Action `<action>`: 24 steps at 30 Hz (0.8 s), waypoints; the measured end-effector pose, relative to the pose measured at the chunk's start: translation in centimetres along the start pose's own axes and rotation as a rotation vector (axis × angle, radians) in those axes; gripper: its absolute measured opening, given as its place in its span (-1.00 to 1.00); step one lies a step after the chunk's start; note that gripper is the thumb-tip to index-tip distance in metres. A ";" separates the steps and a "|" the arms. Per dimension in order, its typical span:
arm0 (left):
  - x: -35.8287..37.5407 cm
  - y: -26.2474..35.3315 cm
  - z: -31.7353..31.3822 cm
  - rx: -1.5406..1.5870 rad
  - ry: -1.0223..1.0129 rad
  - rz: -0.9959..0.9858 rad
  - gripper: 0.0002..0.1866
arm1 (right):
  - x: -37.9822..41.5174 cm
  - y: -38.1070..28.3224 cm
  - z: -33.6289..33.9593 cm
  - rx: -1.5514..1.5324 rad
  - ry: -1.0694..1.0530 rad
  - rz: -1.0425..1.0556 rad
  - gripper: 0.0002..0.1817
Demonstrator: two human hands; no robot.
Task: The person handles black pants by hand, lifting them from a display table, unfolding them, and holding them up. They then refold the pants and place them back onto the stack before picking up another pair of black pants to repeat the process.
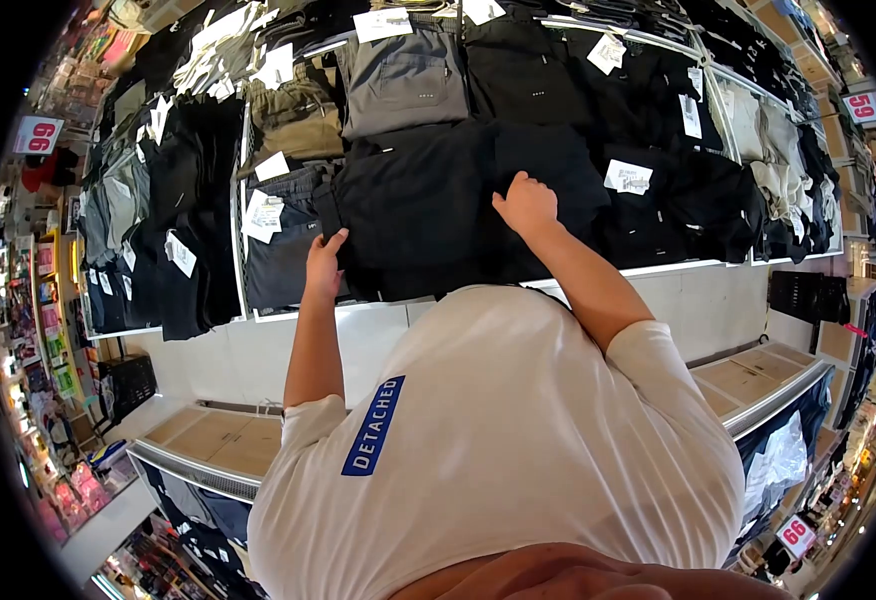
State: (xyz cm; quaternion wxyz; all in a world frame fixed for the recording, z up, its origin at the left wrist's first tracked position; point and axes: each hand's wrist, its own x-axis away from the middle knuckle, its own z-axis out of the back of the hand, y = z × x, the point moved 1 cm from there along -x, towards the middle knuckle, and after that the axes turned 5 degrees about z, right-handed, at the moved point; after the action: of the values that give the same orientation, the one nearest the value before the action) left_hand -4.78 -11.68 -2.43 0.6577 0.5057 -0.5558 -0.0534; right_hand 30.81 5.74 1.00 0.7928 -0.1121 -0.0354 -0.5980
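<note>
A pair of black pants point(413, 205), partly folded, lies across the front of the display over other folded clothes. My left hand point(325, 265) grips its left edge near the waistband, thumb on top and fingers underneath. My right hand point(528, 203) is curled closed on the folded dark cloth further right, its fingertips partly hidden. Left of my left hand are grey pants point(283, 255) with a white tag point(262, 216). Behind the black pants sit folded grey pants point(405, 82) and more black ones point(524, 80).
Tagged dark pants point(193, 180) fill the left bay, and light ones point(758, 125) the right bay. Several black pairs point(648, 215) lie right of my right hand. A white rail point(648, 268) edges the display. Cardboard boxes point(213, 432) stand low on the left.
</note>
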 end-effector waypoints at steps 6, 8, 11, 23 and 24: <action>2.2 0.1 -0.3 0.045 -0.033 -0.082 -0.57 | -1.2 -0.3 0.0 0.022 -0.091 0.049 -0.60; 2.4 -0.3 -0.1 0.004 -0.049 -0.108 -0.55 | -0.9 -1.4 1.8 -0.026 -0.092 0.039 -0.57; 1.8 -0.7 0.7 -0.056 -0.064 -0.125 -0.53 | -2.3 -0.5 -0.1 -0.023 -0.054 0.036 -0.64; 3.0 -0.3 1.0 0.035 -0.130 -0.081 -0.58 | 1.2 -3.8 2.7 -0.046 -0.170 0.273 -0.65; 3.1 -0.3 1.0 0.025 -0.119 -0.083 -0.58 | 1.2 -3.9 2.9 -0.025 -0.168 0.292 -0.67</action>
State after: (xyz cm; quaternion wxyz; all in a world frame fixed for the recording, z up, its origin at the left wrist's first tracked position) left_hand -4.23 -14.46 -0.68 0.6143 0.5325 -0.5731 -0.1035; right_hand 27.70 4.23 4.62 0.8640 -0.1755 -0.0777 -0.4654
